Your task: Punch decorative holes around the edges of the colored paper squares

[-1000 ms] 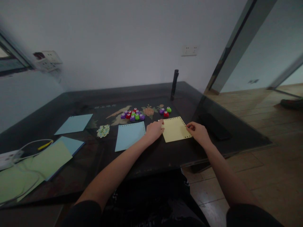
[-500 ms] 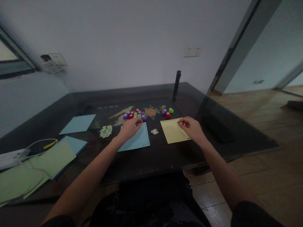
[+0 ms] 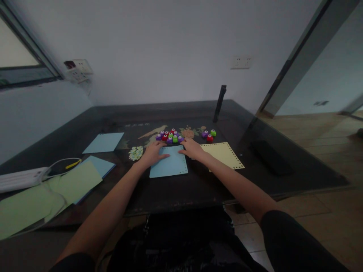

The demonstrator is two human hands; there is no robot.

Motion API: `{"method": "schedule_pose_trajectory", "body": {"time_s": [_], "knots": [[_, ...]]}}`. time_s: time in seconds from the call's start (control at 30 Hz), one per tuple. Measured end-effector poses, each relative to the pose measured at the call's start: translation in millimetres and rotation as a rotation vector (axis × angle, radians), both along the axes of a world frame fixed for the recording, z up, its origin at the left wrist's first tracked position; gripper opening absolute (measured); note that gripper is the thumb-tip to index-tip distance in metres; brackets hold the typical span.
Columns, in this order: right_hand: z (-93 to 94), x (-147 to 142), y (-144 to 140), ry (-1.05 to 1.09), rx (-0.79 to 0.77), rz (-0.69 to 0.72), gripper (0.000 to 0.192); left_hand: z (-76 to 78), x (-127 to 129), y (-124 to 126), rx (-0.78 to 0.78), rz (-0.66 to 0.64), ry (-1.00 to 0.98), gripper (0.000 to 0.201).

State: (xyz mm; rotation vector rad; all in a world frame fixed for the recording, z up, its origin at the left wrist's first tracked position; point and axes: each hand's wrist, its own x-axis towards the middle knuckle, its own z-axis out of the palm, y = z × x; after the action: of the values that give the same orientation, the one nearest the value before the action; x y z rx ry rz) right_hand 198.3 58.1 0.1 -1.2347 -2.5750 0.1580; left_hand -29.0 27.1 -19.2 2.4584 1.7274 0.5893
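Observation:
A light blue sheet (image 3: 171, 164) with small holes along its edges lies in front of me. My left hand (image 3: 154, 152) rests over its upper left corner, fingers stretched out and thumb apart. Across from it, my right hand (image 3: 191, 148) is at the upper right corner, thumb apart from the fingers. Just beyond both hands sits a cluster of small purple, red and green rounded pieces with white eye-like tops (image 3: 171, 136). My right forearm passes over part of a pale yellow sheet with holes round its edges (image 3: 227, 155).
A pile of small pale bits (image 3: 136, 153) lies left of my left hand. Three more eye-topped pieces (image 3: 209, 135) stand behind the yellow sheet. A black post (image 3: 219, 104), a dark flat object (image 3: 270, 158), blue paper (image 3: 104, 143), green paper (image 3: 53, 190) and a white power strip (image 3: 22, 179) are around.
My right hand has moved left from the yellow sheet to the blue sheet's upper right corner. My left hand's fingers have spread at the upper left corner. The camera view has shifted slightly.

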Motion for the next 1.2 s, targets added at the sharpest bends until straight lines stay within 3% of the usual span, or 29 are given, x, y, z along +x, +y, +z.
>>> {"method": "schedule_pose_trajectory", "body": {"time_s": [0.17, 0.37, 0.7, 1.03, 1.2], "knots": [[-8.2, 0, 3, 0.035, 0.019, -0.006, 0.032, 2.4, 0, -1, -0.028, 0.011, -0.009, 0.049], [-4.6, 1, 0, 0.117, 0.012, -0.024, 0.03, 5.4, 1, -4, 0.008, 0.006, -0.013, 0.043], [-5.7, 6, 8, 0.59, -0.425, -0.036, 0.025, 12.0, 7, -8, -0.004, -0.001, -0.116, 0.037], [4.5, 5, -5, 0.699, -0.766, 0.076, 0.02, 21.9, 9, -10, 0.003, 0.06, -0.354, 0.025], [12.4, 8, -11, 0.595, -0.789, 0.104, 0.014, 23.8, 8, -9, 0.008, 0.119, -0.435, 0.026]]}}
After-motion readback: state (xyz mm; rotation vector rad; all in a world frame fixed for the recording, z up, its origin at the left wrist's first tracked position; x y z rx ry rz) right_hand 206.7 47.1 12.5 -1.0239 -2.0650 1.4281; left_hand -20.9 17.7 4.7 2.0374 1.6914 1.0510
